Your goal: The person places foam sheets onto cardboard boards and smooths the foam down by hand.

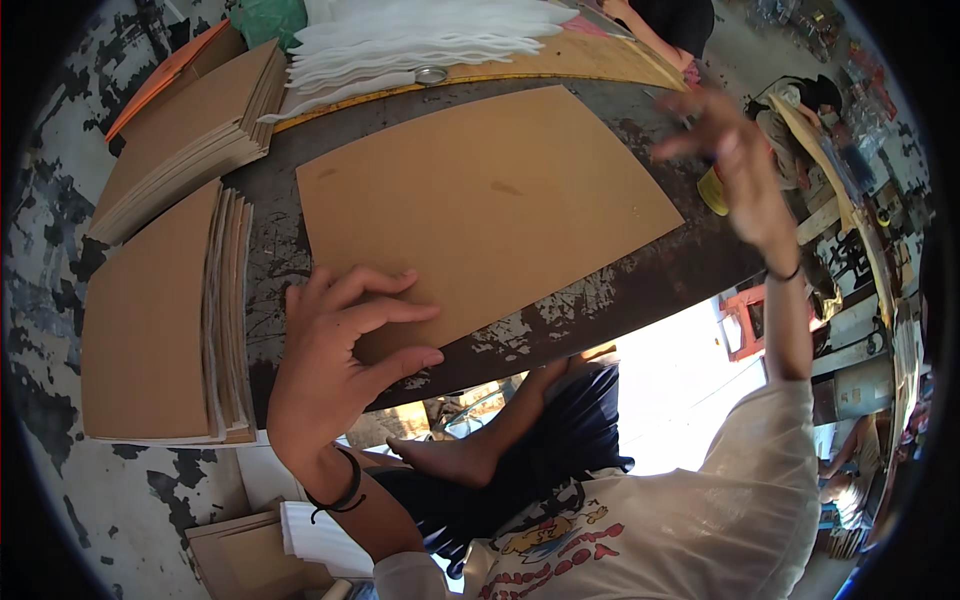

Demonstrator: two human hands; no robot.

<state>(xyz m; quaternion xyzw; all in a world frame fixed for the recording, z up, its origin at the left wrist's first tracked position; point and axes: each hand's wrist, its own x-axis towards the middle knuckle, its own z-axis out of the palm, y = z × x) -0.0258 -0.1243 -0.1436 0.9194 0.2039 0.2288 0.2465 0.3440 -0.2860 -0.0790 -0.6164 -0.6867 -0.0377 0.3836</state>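
Seemingly you're partway: cardboard sheet (480,205) is lying flat on the worktop (640,285); stacks (150,325) leftward, done or waiting, unclear. Your left hand (333,345) is arching over the sheet's near-left corner, fingers apart; right hand (742,175) hovering clear, spread.

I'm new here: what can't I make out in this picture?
Right hand: head view, exact finger outlines smeared by blur.
Table under the cardboard: head view, covered by that cardboard.
Co-worker: head view, cut off by the top edge.
Green plastic: head view, cut off by the top edge.
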